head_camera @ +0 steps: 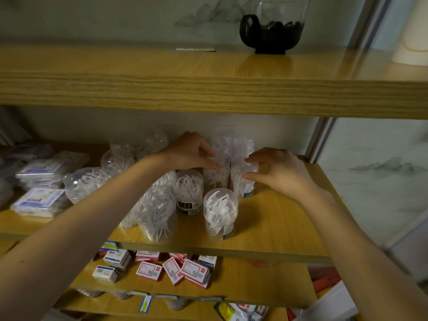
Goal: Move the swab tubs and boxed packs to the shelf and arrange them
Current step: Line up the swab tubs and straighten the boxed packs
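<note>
Swab tubs (pixel 220 212) stand clustered on the middle shelf (pixel 289 216). At its back, the left hand (pixel 192 151) pinches a rear tub (pixel 216 178) and the right hand (pixel 280 170) cups the neighbouring tub (pixel 243 186). Below that shelf, boxed packs (pixel 192 269) lie jumbled, probably not yet arranged.

The middle shelf (pixel 278 223) holds clear round tubs of white sticks. Upright at right stand a front tub (pixel 220 213), a dark-labelled tub (pixel 188 196) behind it, then the left rear tub (pixel 216 179) and right rear tub (pixel 243 184), touching each other. Tipped tubs (pixel 152 212) lie at left, and flat boxed packs (pixel 38 201) are stacked far left.
</note>
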{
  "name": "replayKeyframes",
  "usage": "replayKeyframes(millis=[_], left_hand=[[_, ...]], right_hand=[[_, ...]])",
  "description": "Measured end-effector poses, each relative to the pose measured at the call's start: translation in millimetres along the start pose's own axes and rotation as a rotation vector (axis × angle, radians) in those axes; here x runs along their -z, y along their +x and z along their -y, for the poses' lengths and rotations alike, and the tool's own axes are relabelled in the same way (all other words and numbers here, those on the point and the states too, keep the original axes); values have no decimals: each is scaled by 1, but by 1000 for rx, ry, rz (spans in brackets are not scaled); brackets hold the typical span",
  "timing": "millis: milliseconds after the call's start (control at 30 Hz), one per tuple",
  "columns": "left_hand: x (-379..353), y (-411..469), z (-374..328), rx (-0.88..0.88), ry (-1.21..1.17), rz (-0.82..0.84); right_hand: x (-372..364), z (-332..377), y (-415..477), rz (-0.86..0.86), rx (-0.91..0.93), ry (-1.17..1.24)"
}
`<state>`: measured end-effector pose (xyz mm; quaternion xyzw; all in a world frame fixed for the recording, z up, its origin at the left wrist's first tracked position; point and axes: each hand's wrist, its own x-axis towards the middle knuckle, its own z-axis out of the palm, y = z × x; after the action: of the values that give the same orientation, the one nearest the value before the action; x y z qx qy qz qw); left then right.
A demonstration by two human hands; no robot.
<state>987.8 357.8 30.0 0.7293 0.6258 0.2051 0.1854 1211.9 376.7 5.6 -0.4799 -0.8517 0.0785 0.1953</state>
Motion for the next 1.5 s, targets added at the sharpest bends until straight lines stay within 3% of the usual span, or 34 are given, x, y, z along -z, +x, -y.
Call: replayKeyframes(millis=[100,200,333,433,533,800,1000,1267,1500], left_hand=[[-2,0,-1,-8,30,2],[7,-6,-1,-28,40,112],[29,-26,2,-30,9,133],[37,-40,5,52,74,253],[34,-47,6,60,175,323],[29,-51,1,-4,211,246],[15,-55,-13,-98,187,237],[-7,-54,-12,-241,205,49],[-11,-47,-8,-299,313,-6]], right_hand=[[0,-1,0,-5,-12,2],[0,-1,-4,3,-6,-17],[9,10,-25,-158,44,155],[17,27,-40,-1,105,320],[13,44,-44,143,171,253],[-1,57,-50,229,195,79],[9,45,-55,211,97,46],[7,25,-54,96,69,58],[-1,24,-53,-19,56,47]])
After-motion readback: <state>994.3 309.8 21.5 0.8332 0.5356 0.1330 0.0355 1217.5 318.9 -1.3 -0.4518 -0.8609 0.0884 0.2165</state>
